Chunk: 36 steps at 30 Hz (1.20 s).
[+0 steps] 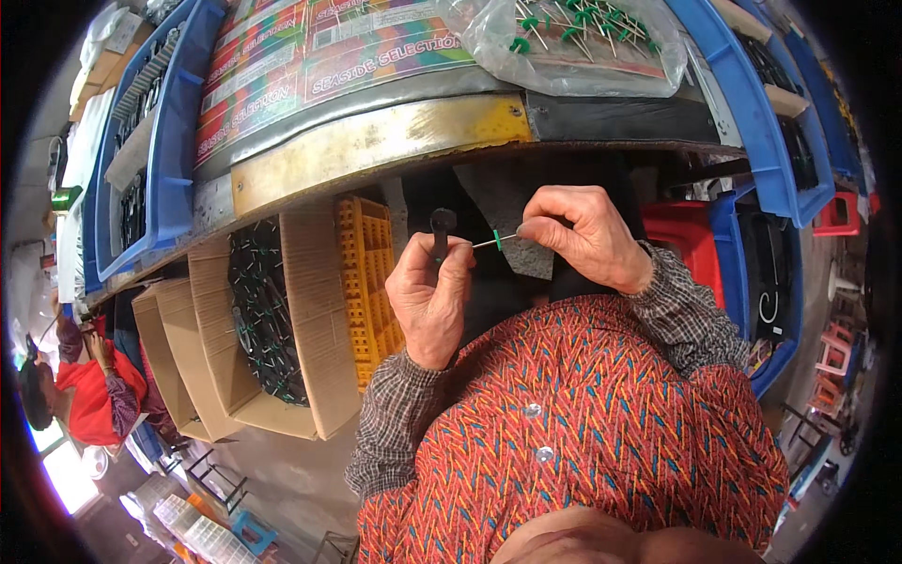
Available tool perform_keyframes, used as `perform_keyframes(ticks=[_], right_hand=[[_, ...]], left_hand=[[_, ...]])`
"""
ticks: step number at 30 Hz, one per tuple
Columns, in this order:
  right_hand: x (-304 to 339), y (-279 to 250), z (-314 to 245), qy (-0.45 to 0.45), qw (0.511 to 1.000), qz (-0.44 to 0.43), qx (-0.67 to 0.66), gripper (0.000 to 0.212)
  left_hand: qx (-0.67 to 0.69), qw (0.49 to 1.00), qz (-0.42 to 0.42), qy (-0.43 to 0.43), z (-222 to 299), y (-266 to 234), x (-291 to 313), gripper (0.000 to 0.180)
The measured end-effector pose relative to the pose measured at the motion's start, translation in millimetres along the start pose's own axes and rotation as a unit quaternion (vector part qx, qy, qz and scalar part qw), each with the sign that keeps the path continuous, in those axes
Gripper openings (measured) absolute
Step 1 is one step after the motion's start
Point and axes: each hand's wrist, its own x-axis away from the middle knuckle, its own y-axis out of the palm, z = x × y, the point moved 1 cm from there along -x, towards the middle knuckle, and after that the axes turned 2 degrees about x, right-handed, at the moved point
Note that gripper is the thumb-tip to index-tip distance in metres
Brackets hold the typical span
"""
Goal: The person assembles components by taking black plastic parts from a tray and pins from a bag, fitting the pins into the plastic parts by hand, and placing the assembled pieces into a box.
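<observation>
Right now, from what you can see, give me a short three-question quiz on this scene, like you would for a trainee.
1. Multiple choice: what colour is the small round plastic disc on the thin metal pin? A) red B) green C) yellow
2. True or false: the clear crinkled plastic bag holding green-headed metal pins lies on the metal-edged worktop.
3. Short answer: which of the person's hands holds the small black plastic piece with a rounded end?

Key: 1. B, green. 2. True. 3. The left hand.
</observation>
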Motion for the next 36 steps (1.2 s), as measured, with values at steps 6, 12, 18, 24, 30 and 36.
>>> perform_keyframes(ticks=[6, 12, 18, 24, 30, 36], right_hand=[[3.2, 11.7, 8.3, 0.087, 0.991, -0.023, -0.098, 0.023], [1.4, 11.2, 2.7, 0.126, 0.981, -0.039, -0.143, 0.017], [4.0, 12.0, 9.2, 0.130, 0.972, -0.050, -0.188, 0.014], [5.5, 10.2, 7.7, 0.139, 0.968, -0.073, -0.194, 0.011], [6.8, 13.7, 15.7, 0.103, 0.990, -0.063, -0.069, 0.011], [8.6, 16.1, 12.7, 0.127, 0.982, -0.053, -0.125, 0.012]], left_hand=[[0.016, 1.000, 0.013, -0.013, -7.2, -4.3, 2.5, 0.009], [0.018, 1.000, 0.013, -0.020, -11.8, -6.1, 2.8, 0.008], [0.005, 1.000, 0.012, -0.028, -15.6, -4.4, 3.5, 0.007], [0.002, 0.999, 0.013, -0.034, -16.6, -4.0, 5.6, 0.007], [0.014, 0.999, 0.012, -0.037, -18.3, -4.9, 5.2, 0.007], [0.003, 0.999, 0.011, -0.044, -20.7, -5.9, 6.1, 0.007]])
